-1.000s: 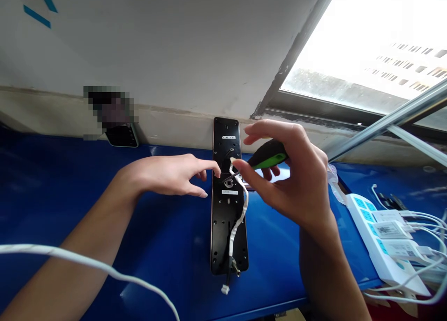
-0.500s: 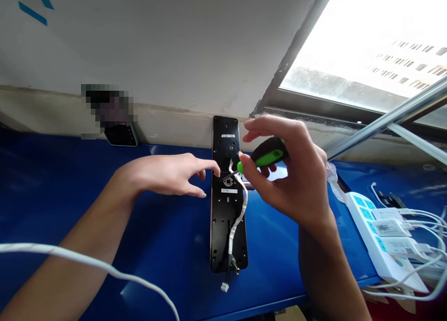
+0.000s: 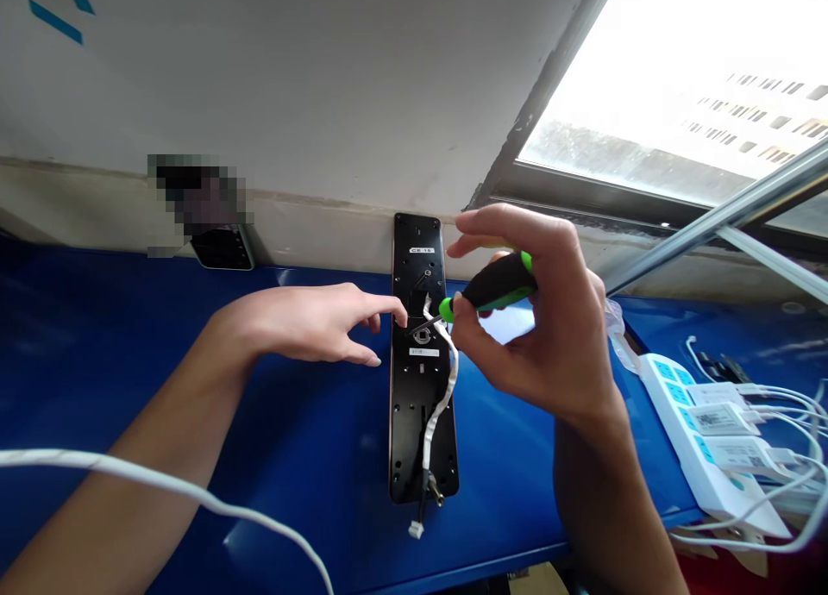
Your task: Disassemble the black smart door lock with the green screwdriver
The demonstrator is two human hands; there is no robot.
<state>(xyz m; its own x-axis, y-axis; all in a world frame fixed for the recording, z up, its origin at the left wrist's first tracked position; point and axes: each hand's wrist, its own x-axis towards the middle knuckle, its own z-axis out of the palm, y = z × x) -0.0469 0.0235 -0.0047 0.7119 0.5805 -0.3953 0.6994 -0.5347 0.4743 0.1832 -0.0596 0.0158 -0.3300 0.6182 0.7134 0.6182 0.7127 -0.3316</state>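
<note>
A long black panel (image 3: 407, 440) with screw holes and small labels leans against the wall, its lower end on the blue table. A white-wrapped cable (image 3: 446, 397) runs down it and ends in a white connector (image 3: 416, 530) past the lower edge. My right hand (image 3: 543, 310) holds a screwdriver (image 3: 498, 282) with a black and green handle, its shaft slanting down left to the panel's middle. My left hand (image 3: 329, 323) is at the panel's left edge with its fingers apart and nothing in it; the index fingertip is beside the screwdriver's tip.
A white power strip (image 3: 679, 422) with plugged-in chargers and cables stands on the right. A dark device (image 3: 223, 248), partly pixelated, leans on the wall at the left. A white cable (image 3: 213, 502) crosses over my left forearm. A metal bar (image 3: 705, 224) slants at the right.
The fingers of my right hand have shifted around the screwdriver's handle, and the handle looks turned, with green now at its far end. My left hand has stayed in place.
</note>
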